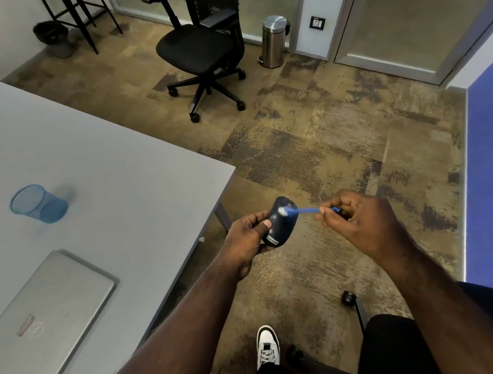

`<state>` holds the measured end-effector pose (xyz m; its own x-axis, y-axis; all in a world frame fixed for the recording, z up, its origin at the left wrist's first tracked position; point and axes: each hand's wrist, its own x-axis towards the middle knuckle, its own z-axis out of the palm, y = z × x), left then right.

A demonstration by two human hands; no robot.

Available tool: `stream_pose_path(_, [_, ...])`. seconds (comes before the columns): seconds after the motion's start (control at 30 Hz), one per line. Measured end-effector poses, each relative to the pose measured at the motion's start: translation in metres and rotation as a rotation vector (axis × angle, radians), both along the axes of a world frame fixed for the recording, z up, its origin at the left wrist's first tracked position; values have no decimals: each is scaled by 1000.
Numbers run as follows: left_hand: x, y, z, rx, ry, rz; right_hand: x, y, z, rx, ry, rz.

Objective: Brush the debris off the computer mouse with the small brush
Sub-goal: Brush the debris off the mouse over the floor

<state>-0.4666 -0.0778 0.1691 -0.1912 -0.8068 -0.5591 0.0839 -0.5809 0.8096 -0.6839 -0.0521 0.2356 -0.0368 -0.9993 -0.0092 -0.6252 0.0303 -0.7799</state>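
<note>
An office with mottled carpet; a grey table (89,158) fills the left, a closed laptop (47,311) near its near edge and a blue mesh cup (38,203) toward its left edge. Off the table's right corner, over the floor, the left hand (248,239) is clamped round the mouse (280,222). The right hand (357,222) pinches the brush (303,211), bristles touching the mouse's top. The mouse looks light, hard and smooth, likely slippery: best gripped by its sides.

Small brush (303,210) tip on mouse (280,222), both hand-held above carpet (324,139).
</note>
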Motion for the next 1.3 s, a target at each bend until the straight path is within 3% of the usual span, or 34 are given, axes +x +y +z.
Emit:
stream_pose_path(0.1, [-2, 1, 2, -12, 22, -21, 5, -3, -1, -71, 174, -74])
stream_pose_path(0.17, [-3, 1, 2, -20, 23, -21, 11, -2, 1, -23, 274, 3])
stream_pose_path(0.27, [0, 0, 0, -23, -22, -18, 14, 1, 4, 56, 185, 104])
stream_pose_path(0.33, [2, 0, -1, -24, -32, -22, 12, -1, 7, 14, 137, 55])
stream_pose_path(0.43, [1, 1, -1, -22, -16, -25, 13, -3, 8, -40, 195, -11])
stream_pose_path(0.5, [0, 0, -1, -22, -17, -23, 15, -2, 8, 5, 235, 53])
stream_pose_path(0.6, [1, 0, -1, -22, -26, -16, 11, -1, 5, 57, 104, 96])
stream_pose_path(0.73, [3, 1, -1, -18, 5, -15, 0, -4, -1, 52, -44, -58])
stream_pose_path(0.93, [6, 2, 1, 9, 60, -8, -20, -7, -22, 6, 34, -340])
stream_pose_path(1.03, [6, 1, 0, 19, 81, -7, -13, 0, -20, -14, 12, -207])
stream_pose_path(1.17, [7, 1, 0, 34, 93, 36, -7, 8, -13, 108, 4, 39])
stream_pose_path(1.3, [11, 0, -1, 50, 103, 79, -12, 6, -3, 109, -65, 23])
